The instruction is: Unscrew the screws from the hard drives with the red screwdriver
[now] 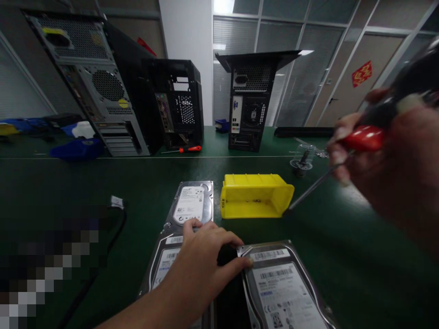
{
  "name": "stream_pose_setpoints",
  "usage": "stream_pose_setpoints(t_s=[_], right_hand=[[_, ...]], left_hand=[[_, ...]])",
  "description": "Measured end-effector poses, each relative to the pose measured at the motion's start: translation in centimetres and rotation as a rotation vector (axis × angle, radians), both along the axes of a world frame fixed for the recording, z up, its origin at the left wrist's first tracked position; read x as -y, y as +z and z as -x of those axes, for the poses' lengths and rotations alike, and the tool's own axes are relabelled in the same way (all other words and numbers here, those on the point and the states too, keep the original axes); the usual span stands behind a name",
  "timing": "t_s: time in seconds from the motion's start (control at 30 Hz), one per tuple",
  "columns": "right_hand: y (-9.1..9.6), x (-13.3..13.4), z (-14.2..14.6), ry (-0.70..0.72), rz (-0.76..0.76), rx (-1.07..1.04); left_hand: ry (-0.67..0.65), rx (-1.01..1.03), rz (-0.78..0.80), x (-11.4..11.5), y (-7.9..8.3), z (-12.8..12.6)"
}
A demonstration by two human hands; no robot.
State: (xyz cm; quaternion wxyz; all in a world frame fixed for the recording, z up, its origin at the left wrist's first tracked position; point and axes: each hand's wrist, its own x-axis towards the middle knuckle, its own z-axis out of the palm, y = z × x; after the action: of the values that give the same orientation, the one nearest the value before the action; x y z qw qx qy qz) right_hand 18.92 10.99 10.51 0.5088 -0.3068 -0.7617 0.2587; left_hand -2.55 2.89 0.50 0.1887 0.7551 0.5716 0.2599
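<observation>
My left hand (202, 262) rests with fingers spread over a hard drive (163, 265) at the near edge, its fingertips touching a second hard drive (284, 288) to the right. A third hard drive (192, 203) lies just beyond them. My right hand (387, 169), blurred and close to the camera, is closed round a screwdriver (360, 139) with a red and black handle. The screwdriver's tip points down to the right corner of a yellow parts bin (254, 196) lying on the green table (343, 246).
Three open black computer cases (103, 82) (178, 103) (252, 100) stand along the back of the table. A second red screwdriver (188, 149) lies before the middle one. Blue bins (77, 148) sit far left, a black cable (113, 228) runs near left, a small clear stand (302, 162) right.
</observation>
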Motion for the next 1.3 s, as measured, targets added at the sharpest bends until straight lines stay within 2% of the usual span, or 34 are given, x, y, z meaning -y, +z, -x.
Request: stream_pose_setpoints(t_s=[0.1, 0.13, 0.23, 0.57, 1.3], right_hand=[[-2.4, 1.3, 3.8, 0.259, 0.06, -0.08], [-3.1, 1.5, 4.6, 0.404, 0.143, -0.104], [-4.6, 1.8, 5.8, 0.533, 0.19, -0.092], [-5.6, 0.8, 6.1, 0.502, 0.243, -0.129], [-5.7, 1.0, 6.0, 0.551, 0.281, -0.155]], left_hand=[[0.006, 0.006, -0.017, -0.1, -0.4, 0.0], [0.007, 0.007, -0.023, -0.2, -0.4, 0.0], [0.006, 0.006, -0.016, -0.2, -0.5, 0.1], [0.033, 0.012, -0.014, -0.2, -0.5, 0.0], [0.02, 0.022, -0.023, -0.3, -0.9, 0.2]])
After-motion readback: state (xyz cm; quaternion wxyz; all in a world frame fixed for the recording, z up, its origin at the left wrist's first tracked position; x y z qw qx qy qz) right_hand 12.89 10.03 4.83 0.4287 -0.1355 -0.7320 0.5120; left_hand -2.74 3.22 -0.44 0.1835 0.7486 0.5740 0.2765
